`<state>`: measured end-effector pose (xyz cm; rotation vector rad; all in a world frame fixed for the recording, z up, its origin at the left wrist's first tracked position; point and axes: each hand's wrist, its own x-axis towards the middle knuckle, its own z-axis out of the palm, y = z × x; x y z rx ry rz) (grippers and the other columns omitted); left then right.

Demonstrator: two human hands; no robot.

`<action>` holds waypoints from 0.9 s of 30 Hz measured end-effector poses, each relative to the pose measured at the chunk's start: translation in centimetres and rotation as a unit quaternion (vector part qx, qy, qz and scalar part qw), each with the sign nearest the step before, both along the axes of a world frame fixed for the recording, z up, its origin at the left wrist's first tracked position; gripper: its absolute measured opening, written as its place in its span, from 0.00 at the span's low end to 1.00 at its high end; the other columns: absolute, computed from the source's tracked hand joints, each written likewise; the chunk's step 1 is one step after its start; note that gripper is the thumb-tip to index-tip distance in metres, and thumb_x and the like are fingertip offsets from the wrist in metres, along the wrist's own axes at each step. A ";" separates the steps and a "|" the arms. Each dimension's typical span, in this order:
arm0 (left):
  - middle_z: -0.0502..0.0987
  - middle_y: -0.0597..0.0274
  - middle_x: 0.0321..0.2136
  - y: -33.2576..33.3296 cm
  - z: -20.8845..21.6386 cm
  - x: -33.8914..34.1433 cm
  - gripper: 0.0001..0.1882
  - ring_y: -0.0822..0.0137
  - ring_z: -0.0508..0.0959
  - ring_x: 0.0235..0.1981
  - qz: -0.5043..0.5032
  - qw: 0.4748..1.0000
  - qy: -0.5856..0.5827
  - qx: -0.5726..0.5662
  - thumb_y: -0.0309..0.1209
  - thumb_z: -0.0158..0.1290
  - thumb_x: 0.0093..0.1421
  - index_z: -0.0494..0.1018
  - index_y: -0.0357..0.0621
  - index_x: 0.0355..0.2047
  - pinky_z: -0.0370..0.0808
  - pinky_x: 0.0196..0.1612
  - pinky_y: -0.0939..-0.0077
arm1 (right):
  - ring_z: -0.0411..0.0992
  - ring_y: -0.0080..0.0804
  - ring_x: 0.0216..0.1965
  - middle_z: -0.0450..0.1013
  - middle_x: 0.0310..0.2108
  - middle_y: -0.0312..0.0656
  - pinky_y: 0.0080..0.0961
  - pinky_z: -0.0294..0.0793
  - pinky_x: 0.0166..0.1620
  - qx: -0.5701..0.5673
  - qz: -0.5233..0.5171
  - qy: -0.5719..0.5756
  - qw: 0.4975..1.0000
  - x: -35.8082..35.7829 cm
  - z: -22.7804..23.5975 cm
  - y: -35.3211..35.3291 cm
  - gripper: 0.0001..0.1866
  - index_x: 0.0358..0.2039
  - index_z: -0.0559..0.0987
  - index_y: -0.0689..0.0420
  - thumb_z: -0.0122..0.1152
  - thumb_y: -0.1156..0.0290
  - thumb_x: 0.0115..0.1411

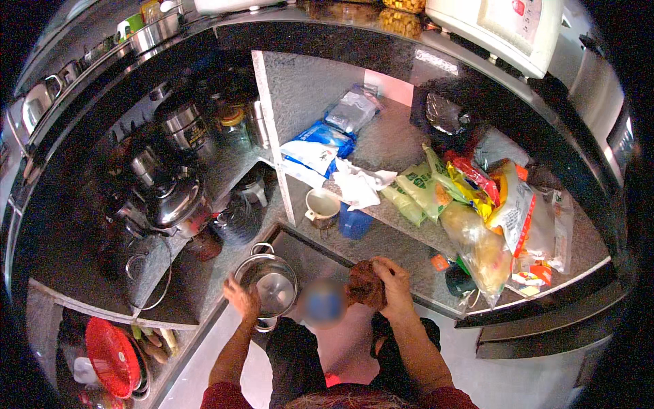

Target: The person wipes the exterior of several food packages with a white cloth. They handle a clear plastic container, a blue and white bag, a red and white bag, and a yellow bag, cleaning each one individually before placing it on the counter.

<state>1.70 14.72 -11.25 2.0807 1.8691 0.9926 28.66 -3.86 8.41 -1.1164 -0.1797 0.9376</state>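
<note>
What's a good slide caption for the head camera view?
Left hand at a steel pot, right hand holding a brown object, beside shelves of cookware and plastic packets.

Brown lump partly hidden by the right hand — blue patch beside it blurred past telling

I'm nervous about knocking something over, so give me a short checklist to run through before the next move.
1. Right hand has a grip on the brown object: ok, fingers wrapped around its right side.
2. Left hand secures the steel pot: cannot tell; it is at the pot's left side, but firmness does not show.
3. Brown object clear of the pot: ok, a gap separates them.
4. Pot covered: not ok, its top is open.
5. Pot steadily supported: cannot tell, its underside is hidden.
</note>
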 end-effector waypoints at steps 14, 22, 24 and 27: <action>0.64 0.51 0.50 -0.2 19.8 28.9 0.35 0.50 0.62 0.50 -0.372 0.913 -0.057 0.156 0.35 0.58 0.46 0.60 0.46 0.54 0.60 0.52 0.56 | 0.74 0.34 0.33 0.73 0.32 0.45 0.31 0.77 0.37 -0.019 -0.046 -0.049 0.998 1.3 -1.8 -0.5 0.09 0.37 0.72 0.65 0.53 0.75 0.57; 0.69 0.54 0.41 2.4 18.4 31.5 0.16 0.51 0.69 0.41 -0.379 0.908 0.117 0.138 0.30 0.49 0.50 0.71 0.53 0.42 0.70 0.42 0.60 | 0.71 0.26 0.30 0.74 0.31 0.38 0.23 0.72 0.36 -0.009 -0.030 -0.023 0.999 2.3 -0.5 -2.3 0.11 0.36 0.77 0.60 0.60 0.69 0.53; 0.69 0.50 0.41 3.0 17.4 31.0 0.17 0.48 0.70 0.42 -0.391 0.891 0.153 0.171 0.27 0.48 0.48 0.71 0.51 0.41 0.72 0.42 0.60 | 0.71 0.25 0.30 0.74 0.30 0.38 0.23 0.71 0.36 -0.010 -0.027 -0.042 0.999 2.0 -0.6 -2.3 0.11 0.35 0.77 0.60 0.60 0.69 0.53; 0.68 0.47 0.42 0.8 18.7 29.9 0.18 0.44 0.69 0.43 -0.420 0.878 0.177 0.147 0.25 0.48 0.47 0.70 0.50 0.41 0.73 0.39 0.58 | 0.71 0.25 0.30 0.74 0.29 0.38 0.22 0.71 0.35 -0.007 -0.027 -0.040 0.999 2.1 -0.1 -2.5 0.10 0.34 0.78 0.60 0.60 0.68 0.52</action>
